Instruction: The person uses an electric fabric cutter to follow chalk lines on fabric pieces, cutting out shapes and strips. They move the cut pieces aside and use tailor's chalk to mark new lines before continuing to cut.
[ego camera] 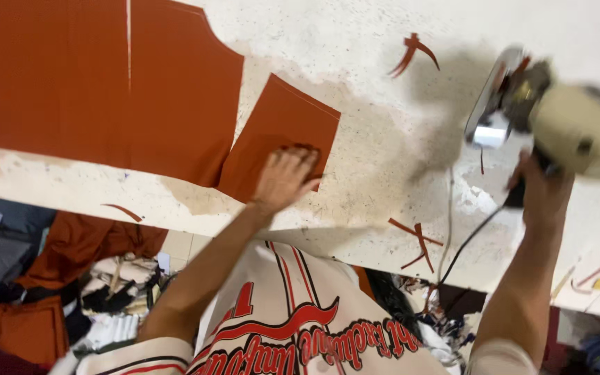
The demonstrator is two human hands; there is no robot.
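White cutting table [383, 146], left hand [285, 177] flat on rust fabric piece [279, 135], right hand [543, 191] grip clenched on cutting machine [557, 118]

Worn white cutting table [383, 42], surface scuffed and stained, thin rust-coloured scraps [414, 52] scattered on it; light even, soft shadows. Below its edge, pale tiled floor [182, 246]; heaps of orange cloth [81, 243] and mixed offcuts [116, 292] piled there.
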